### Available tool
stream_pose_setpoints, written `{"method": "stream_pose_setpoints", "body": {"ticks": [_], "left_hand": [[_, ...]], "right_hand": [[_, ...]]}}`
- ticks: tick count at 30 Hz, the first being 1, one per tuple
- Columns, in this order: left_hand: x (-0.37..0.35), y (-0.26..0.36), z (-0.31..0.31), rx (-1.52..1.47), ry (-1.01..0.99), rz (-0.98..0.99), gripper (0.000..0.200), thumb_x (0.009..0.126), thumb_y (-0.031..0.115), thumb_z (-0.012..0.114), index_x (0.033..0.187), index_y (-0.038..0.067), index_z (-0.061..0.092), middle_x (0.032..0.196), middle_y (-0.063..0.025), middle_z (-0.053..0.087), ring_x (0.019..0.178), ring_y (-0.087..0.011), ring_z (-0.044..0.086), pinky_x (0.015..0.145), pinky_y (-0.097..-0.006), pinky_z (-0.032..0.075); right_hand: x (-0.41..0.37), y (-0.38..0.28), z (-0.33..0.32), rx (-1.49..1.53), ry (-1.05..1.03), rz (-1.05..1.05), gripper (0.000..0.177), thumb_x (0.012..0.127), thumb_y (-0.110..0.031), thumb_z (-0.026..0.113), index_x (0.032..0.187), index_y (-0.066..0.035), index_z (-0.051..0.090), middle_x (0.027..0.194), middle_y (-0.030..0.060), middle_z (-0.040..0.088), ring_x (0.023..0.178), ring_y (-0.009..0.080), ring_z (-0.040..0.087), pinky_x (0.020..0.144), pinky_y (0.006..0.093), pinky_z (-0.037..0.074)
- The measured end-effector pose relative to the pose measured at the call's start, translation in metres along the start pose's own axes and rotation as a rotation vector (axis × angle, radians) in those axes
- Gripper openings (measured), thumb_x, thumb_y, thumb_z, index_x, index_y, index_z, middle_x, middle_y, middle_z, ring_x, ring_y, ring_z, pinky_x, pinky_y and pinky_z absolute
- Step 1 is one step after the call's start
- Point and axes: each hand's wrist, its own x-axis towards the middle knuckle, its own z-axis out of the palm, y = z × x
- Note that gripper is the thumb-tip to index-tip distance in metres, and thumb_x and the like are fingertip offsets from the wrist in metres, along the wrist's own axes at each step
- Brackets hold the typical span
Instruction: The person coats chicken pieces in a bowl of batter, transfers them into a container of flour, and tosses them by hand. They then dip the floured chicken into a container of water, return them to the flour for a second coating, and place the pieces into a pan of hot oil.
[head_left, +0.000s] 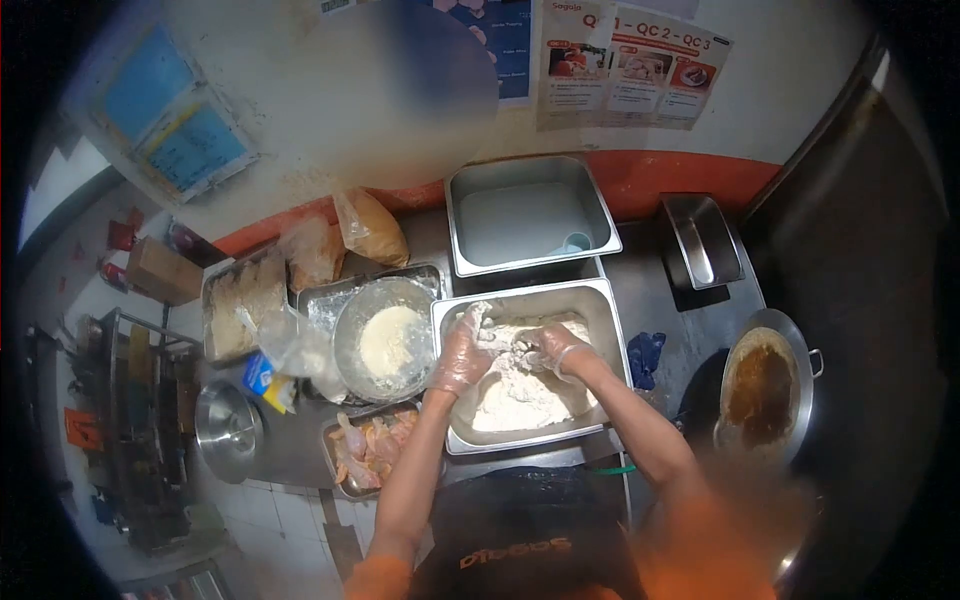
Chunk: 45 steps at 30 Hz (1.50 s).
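Both hands wear clear plastic gloves and work inside a deep steel pan of white flour. At the pan's left side, my left hand has its fingers curled around a flour-coated chicken piece, its surface clumpy and white. Just right of it, my right hand is closed at the same lumpy mass, fingertips dusted with flour; what exactly it grips I cannot tell. Left of the pan sits a round metal bowl with pale powder. Raw chicken pieces lie in a tray below the bowl.
A pan of cloudy liquid with a light-blue scoop stands behind. To the right are a narrow steel container, a crumpled blue cloth and a wok of brown oil. Bags of powder lean by the wall.
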Motion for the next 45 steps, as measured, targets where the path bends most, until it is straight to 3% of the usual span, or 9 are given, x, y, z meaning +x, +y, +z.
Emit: {"method": "stream_pose_setpoints", "body": {"ticks": [2,3,10,14,23,28,36,41,45], "left_hand": [[-0.007,0.034,-0.02,0.054,0.023,0.01,0.069,0.067,-0.001,0.075,0.132,0.003,0.052,0.119,-0.0119,0.062,0.111,-0.0219,0.058,0.096,-0.0325,0.048],[-0.01,0.039,-0.024,-0.049,0.066,0.076,0.058,0.073,-0.001,0.067,0.129,0.004,0.055,0.115,-0.0218,0.062,0.11,-0.0354,0.06,0.098,-0.0393,0.046],[-0.034,0.038,-0.04,-0.192,0.025,0.041,0.065,0.073,0.008,0.078,0.132,-0.001,0.052,0.127,-0.0148,0.058,0.118,-0.0272,0.056,0.102,-0.0382,0.044],[-0.043,0.06,-0.045,-0.234,0.048,-0.081,0.058,0.079,0.0,0.074,0.133,-0.002,0.052,0.124,-0.014,0.06,0.114,-0.0231,0.057,0.097,-0.0334,0.047],[-0.04,0.047,-0.051,-0.272,0.043,-0.056,0.058,0.081,-0.002,0.073,0.135,-0.002,0.05,0.127,-0.0136,0.059,0.112,-0.022,0.058,0.096,-0.0333,0.048],[-0.042,0.046,-0.052,-0.203,-0.007,0.059,0.059,0.081,-0.004,0.071,0.136,-0.002,0.049,0.128,-0.0134,0.06,0.113,-0.0223,0.058,0.097,-0.0344,0.048],[-0.047,0.044,-0.066,-0.146,0.024,0.031,0.06,0.082,-0.003,0.071,0.138,-0.001,0.049,0.13,-0.014,0.059,0.117,-0.024,0.057,0.1,-0.0345,0.046],[-0.044,0.062,-0.061,-0.092,0.04,-0.002,0.06,0.082,-0.001,0.072,0.137,-0.001,0.049,0.13,-0.0143,0.059,0.117,-0.0247,0.057,0.101,-0.0353,0.046],[-0.042,0.071,-0.057,-0.049,0.042,-0.016,0.059,0.081,0.001,0.072,0.136,-0.001,0.05,0.13,-0.0145,0.059,0.118,-0.0253,0.057,0.101,-0.0359,0.046]], "right_hand": [[-0.001,-0.025,-0.012,-0.127,-0.024,-0.02,0.027,0.081,-0.012,0.067,0.108,-0.008,0.064,0.091,0.0227,0.067,0.088,0.0402,0.065,0.078,0.046,0.052],[0.0,-0.036,-0.014,-0.189,-0.033,-0.025,0.025,0.082,-0.013,0.067,0.106,-0.008,0.064,0.09,0.0226,0.067,0.088,0.0402,0.065,0.078,0.0462,0.052],[0.005,-0.021,0.02,0.025,0.13,-0.124,0.023,0.08,-0.023,0.07,0.088,-0.002,0.069,0.096,0.0222,0.068,0.09,0.0371,0.067,0.082,0.0449,0.053],[0.012,-0.03,0.008,-0.163,0.041,-0.087,0.019,0.085,-0.021,0.064,0.093,-0.004,0.066,0.088,0.0207,0.068,0.079,0.0356,0.066,0.073,0.0436,0.052],[-0.016,-0.033,-0.024,0.309,0.311,0.204,0.02,0.085,-0.012,0.059,0.097,0.002,0.067,0.088,0.0248,0.067,0.078,0.0345,0.067,0.071,0.0425,0.054],[-0.049,-0.046,-0.071,0.239,0.273,0.343,0.043,0.073,-0.02,0.076,0.11,0.002,0.068,0.094,0.024,0.07,0.08,0.0317,0.069,0.073,0.0363,0.057],[-0.226,-0.005,-0.153,0.578,0.977,0.206,0.031,0.074,-0.019,0.077,0.102,-0.006,0.075,0.103,0.0102,0.074,0.094,0.0176,0.071,0.087,0.03,0.054],[-0.357,0.031,-0.174,0.775,1.339,0.542,0.03,0.076,-0.002,0.067,0.105,0.004,0.067,0.096,0.0108,0.071,0.086,0.0195,0.069,0.073,0.0307,0.056],[-0.432,0.115,-0.166,0.533,1.244,1.032,0.024,0.075,0.006,0.068,0.099,0.005,0.067,0.088,0.0113,0.07,0.076,0.0219,0.068,0.06,0.0358,0.055]]}}
